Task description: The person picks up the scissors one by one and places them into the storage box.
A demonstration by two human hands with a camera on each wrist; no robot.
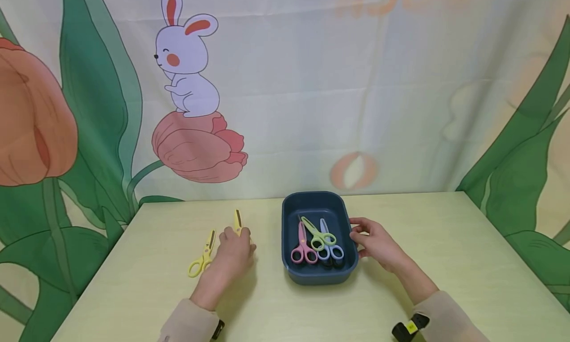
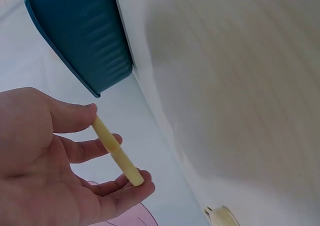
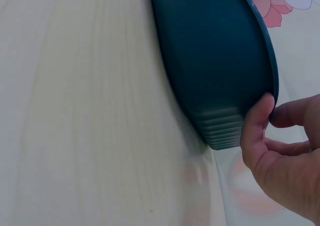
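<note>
My left hand (image 1: 233, 257) pinches a pair of yellow scissors (image 1: 238, 218) between thumb and fingers, blades pointing away from me. In the left wrist view the scissors (image 2: 117, 153) appear edge-on, raised off the table. Left of that hand, a second pair of yellow scissors (image 1: 206, 255) lies on the table. A dark blue basket (image 1: 318, 278) stands to the right, with my right hand (image 1: 376, 243) holding its right side. In the right wrist view, thumb and fingers grip the basket's (image 3: 210, 51) rim. Inside lie pink scissors (image 1: 303, 243), green scissors (image 1: 318, 231) and blue scissors (image 1: 337, 253).
Beneath the coloured scissors in the basket are dark parts, mostly hidden. The pale wooden table (image 1: 133, 292) ends against a printed curtain (image 1: 285, 84) with a rabbit and tulips. Dark wrist-worn devices (image 1: 410, 327) sit at both sleeves.
</note>
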